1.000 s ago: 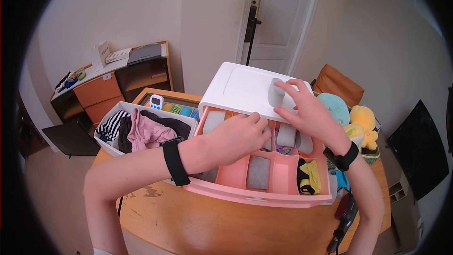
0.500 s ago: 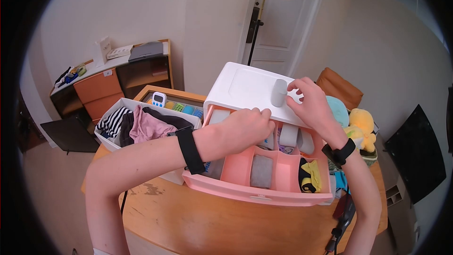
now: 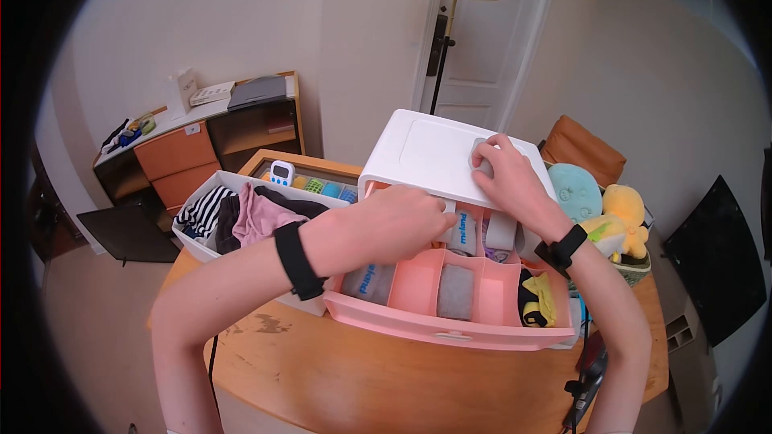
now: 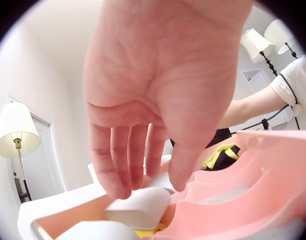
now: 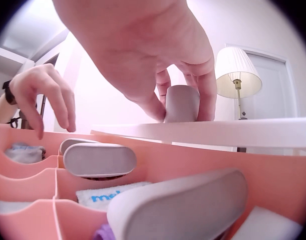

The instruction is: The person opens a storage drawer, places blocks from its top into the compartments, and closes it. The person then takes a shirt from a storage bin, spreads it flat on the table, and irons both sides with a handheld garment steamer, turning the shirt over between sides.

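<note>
My right hand (image 3: 515, 185) holds a smooth grey cylinder (image 5: 183, 105) on the white top (image 3: 418, 153) of a drawer unit, thumb on one side and fingers on the other. My left hand (image 3: 382, 225) hangs over the open pink drawer (image 3: 418, 323). In the left wrist view its fingers point down, spread from the thumb, with the tips right at a grey oval-ended block (image 4: 140, 207). More such blocks, one large (image 5: 178, 205), lie in the drawer's compartments. A white sock with blue lettering (image 3: 462, 233), a rolled grey sock (image 3: 456, 293) and black-and-yellow fabric (image 3: 539, 297) fill others.
Left of the drawer unit stands a white bin of folded clothes (image 3: 261, 221), with a small timer (image 3: 281, 173) behind it. Plush toys (image 3: 623, 213) sit in a basket at the right. A black corded appliance (image 3: 591, 378) lies on the wooden table (image 3: 370, 390).
The grey cylinder was tilted under my right fingers, then stood upright with the hand beside it; now the fingers close around it. My left hand has shifted left, uncovering the lettered sock.
</note>
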Tool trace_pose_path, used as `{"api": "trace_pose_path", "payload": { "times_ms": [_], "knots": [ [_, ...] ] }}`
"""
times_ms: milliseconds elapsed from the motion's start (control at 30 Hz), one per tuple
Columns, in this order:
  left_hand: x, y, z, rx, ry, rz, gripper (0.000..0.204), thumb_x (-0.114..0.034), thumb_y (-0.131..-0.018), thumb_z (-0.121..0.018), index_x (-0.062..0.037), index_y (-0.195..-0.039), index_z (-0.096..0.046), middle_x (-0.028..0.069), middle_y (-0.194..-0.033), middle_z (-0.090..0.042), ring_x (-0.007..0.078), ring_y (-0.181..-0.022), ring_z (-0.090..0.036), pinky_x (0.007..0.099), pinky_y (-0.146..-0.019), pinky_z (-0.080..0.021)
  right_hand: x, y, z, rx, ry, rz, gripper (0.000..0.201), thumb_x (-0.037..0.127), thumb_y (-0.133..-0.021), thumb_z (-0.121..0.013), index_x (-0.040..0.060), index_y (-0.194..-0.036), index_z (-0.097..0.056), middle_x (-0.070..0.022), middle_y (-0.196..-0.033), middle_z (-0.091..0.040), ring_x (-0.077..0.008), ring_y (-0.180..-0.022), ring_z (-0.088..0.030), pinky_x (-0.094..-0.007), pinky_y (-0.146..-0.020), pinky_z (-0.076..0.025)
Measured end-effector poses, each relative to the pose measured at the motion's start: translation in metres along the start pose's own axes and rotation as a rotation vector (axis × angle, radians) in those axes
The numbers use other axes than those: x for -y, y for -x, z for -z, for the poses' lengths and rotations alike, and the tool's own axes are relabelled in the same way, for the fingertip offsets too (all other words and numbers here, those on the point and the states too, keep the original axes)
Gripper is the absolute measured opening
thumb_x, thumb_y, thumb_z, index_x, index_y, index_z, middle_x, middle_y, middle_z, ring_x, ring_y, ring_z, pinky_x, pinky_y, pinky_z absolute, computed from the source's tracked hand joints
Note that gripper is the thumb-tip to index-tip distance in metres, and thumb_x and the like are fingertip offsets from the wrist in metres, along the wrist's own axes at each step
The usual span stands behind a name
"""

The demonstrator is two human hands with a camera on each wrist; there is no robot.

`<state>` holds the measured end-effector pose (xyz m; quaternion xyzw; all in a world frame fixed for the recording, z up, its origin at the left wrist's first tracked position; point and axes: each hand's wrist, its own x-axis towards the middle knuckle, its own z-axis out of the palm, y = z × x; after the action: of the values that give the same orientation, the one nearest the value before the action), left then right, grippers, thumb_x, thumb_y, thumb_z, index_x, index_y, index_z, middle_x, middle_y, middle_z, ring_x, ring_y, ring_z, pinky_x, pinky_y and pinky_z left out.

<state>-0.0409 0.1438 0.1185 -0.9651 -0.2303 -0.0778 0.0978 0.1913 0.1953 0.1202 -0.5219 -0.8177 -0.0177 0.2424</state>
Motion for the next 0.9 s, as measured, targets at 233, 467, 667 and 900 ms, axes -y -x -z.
{"api": "trace_pose_path", "payload": {
  "times_ms": [233, 467, 667, 900],
  "knots": [
    [-0.023, 0.061, 0.017, -0.083, 0.06, 0.017, 0.02, -0.015, -0.082, -0.07, -0.005, -0.098, -0.064, 0.0094, -0.086, -0.063, 0.0265, -0.081, -0.065, 0.0368, -0.07, -0.053, 0.014, 0.037, 0.036, -0.092, -0.138, 0.062, 0.036, 0.009, -0.075, -0.069, 0.0022, -0.108, -0.056, -0.0174, -0.115, -0.059, -0.0395, -0.099, -0.061, -0.0398, -0.084, -0.052],
    [-0.051, 0.09, 0.008, -0.362, 0.044, -0.041, 0.017, -0.013, -0.08, -0.07, -0.0064, -0.094, -0.063, 0.0027, -0.082, -0.057, 0.0187, -0.068, -0.057, 0.0314, -0.058, -0.048, 0.021, 0.065, 0.045, 0.201, 0.039, 0.336, 0.038, 0.006, -0.073, -0.07, 0.0031, -0.109, -0.059, -0.014, -0.108, -0.063, -0.0333, -0.099, -0.062, -0.0397, -0.084, -0.053],
    [-0.1, 0.089, -0.019, -0.493, -0.041, -0.201, 0.025, -0.019, -0.075, -0.062, -0.0047, -0.096, -0.061, 0.0034, -0.087, -0.054, 0.0164, -0.076, -0.056, 0.0282, -0.062, -0.048, 0.027, 0.061, 0.009, 0.208, 0.24, 0.435, 0.034, 0.006, -0.072, -0.072, 0.0014, -0.104, -0.06, -0.012, -0.105, -0.056, -0.0295, -0.098, -0.058, -0.0396, -0.079, -0.054],
    [-0.128, 0.065, -0.073, -0.484, -0.108, -0.153, 0.039, -0.02, -0.076, -0.062, -0.0081, -0.113, -0.061, 0.0012, -0.098, -0.056, 0.0117, -0.083, -0.058, 0.0233, -0.067, -0.047, 0.033, 0.061, 0.015, 0.304, 0.005, 0.279, 0.039, 0.01, -0.079, -0.073, -0.0018, -0.112, -0.056, -0.0195, -0.104, -0.062, -0.0331, -0.097, -0.063, -0.0417, -0.079, -0.054]
  ]
}}
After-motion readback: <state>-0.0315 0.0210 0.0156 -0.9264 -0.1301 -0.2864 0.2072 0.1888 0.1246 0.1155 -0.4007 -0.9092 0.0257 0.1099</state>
